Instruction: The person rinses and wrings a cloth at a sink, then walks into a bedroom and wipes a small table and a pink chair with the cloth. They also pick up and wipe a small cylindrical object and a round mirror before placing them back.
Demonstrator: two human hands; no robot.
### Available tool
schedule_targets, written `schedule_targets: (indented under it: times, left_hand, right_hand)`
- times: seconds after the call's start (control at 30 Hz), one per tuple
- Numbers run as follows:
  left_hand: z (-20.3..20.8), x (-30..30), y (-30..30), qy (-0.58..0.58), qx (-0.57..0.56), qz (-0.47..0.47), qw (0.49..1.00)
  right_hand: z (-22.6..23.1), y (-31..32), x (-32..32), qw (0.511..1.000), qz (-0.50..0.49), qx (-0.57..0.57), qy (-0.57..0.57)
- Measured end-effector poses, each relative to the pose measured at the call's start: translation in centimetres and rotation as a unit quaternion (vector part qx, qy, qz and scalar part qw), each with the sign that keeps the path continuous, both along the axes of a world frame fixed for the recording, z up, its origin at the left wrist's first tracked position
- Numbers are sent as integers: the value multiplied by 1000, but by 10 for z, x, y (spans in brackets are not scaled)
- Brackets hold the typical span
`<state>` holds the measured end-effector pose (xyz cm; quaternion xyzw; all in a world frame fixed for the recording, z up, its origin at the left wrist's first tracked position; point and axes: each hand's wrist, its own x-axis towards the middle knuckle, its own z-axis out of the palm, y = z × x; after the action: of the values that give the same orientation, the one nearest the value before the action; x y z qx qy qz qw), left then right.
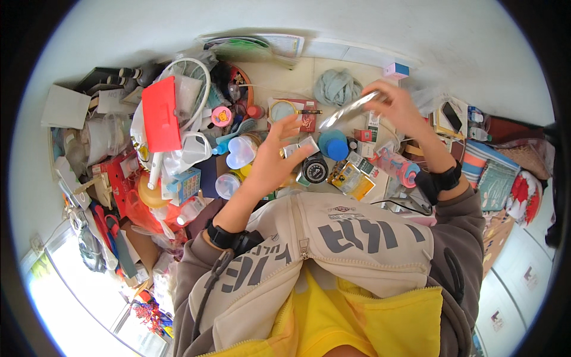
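My right hand [397, 106] is raised over the far right part of the table, its fingers closed on one end of a long, flat, shiny silver thing [351, 112]. That thing slants down to the left; its exact kind does not show. My left hand [266, 162] hovers with fingers spread and nothing in it. Just beyond its fingertips lies a round magnifying glass [282, 110] with a dark handle, over a red box [308, 121]. Between my hands stand a blue-lidded jar [336, 149] and a round black dial-like object [314, 171].
A bundle of grey-green cloth [336, 87] lies at the back. To the left, a red folder [160, 114] leans by a white-rimmed basket [208, 89]. Clear tubs [228, 185] stand near my left wrist; a pink-blue bottle [399, 169] lies by my right forearm.
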<state>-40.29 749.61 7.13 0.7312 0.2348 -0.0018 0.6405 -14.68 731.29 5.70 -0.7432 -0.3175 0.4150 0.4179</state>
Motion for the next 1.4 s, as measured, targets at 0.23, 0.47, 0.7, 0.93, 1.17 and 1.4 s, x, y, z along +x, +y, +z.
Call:
schedule_targets:
  times: [0.23,0.47,0.7,0.93,1.17,1.4]
  left_hand:
    - [7,-23,5,39,-127,30,991]
    - [9,-30,1,46,-127,50,990]
    - [10,-37,2,49,-136,68,987]
    - [9,-42,3,50,-132,69,988]
    - [8,-56,19,139,-141,-19,980]
    - [14,-83,21,119,-88,-64,987]
  right_hand:
    - [-120,-24,102,909,-131,-30,-394]
    - [-181,-13,128,894,-134,-116,-411]
    - [-193,-5,126,860,-182,-167,-446]
    - [-162,0,106,856,-204,-163,-446]
    - [-185,35,67,906,185,-59,-376]
    - [-177,88,4,816,303,-289,-398]
